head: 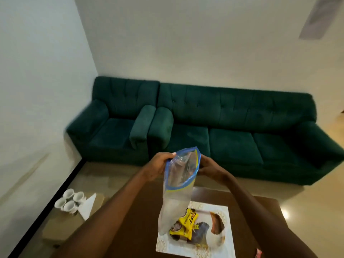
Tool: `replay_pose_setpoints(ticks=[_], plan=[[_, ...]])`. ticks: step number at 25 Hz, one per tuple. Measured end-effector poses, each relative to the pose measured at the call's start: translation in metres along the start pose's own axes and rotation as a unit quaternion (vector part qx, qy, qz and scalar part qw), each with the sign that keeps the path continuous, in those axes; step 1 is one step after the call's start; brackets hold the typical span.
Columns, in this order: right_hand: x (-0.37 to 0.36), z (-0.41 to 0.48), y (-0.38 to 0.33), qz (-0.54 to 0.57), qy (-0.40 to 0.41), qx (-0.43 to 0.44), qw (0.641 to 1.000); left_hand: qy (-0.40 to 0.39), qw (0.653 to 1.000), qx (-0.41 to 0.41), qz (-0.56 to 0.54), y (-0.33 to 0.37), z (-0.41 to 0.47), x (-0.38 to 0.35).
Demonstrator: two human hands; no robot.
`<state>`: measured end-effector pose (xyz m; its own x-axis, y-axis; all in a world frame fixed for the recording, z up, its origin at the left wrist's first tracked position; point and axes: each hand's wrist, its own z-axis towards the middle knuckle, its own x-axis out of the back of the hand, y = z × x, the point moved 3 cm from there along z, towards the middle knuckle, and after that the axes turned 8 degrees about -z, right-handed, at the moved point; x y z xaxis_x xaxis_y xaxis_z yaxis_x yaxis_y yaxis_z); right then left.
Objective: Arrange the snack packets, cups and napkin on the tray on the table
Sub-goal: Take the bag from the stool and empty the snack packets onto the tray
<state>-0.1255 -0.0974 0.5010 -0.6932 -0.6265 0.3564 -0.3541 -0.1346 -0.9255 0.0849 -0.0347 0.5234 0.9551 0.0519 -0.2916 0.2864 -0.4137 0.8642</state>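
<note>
Four white cups [69, 201]: clustered far left on low beige surface, possibly cardboard, off tabletop [147, 220].
White napkin [88, 205]: just beside cups.
Left hand [158, 166]: grips mouth edge of clear zip bag [178, 175].
Zip bag: hangs over tray [229, 239].
Yellow snack packets [188, 222]: lying on tray, beneath bag.
Right hand [210, 167]: pinches opposite bag edge.
Green sofa [223, 116]: behind.

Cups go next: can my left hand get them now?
Probably not yet: the left hand grips the bag, and the cups stand low beside the table; nothing blocks them.
</note>
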Motion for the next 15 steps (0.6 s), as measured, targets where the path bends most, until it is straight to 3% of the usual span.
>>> replay_pose_setpoints(ticks=[3,7,10,12,15], plan=[[0.029,-0.015,-0.032,0.083,-0.006,0.019,0.996,-0.074,0.994,0.009,-0.075,0.036,-0.008,-0.011],[0.056,-0.032,-0.057,0.122,0.006,0.031,0.992,-0.043,0.997,-0.054,-0.04,0.068,-0.022,-0.008],[0.055,-0.044,-0.063,0.138,0.002,0.031,0.99,-0.089,0.993,-0.03,-0.069,0.095,-0.021,-0.026],[0.051,-0.049,-0.065,0.151,0.049,0.037,0.987,-0.115,0.988,-0.035,-0.092,0.11,-0.021,-0.041],[0.048,-0.053,-0.07,0.214,0.146,0.065,0.964,-0.077,0.982,-0.087,-0.149,0.118,-0.027,-0.045]])
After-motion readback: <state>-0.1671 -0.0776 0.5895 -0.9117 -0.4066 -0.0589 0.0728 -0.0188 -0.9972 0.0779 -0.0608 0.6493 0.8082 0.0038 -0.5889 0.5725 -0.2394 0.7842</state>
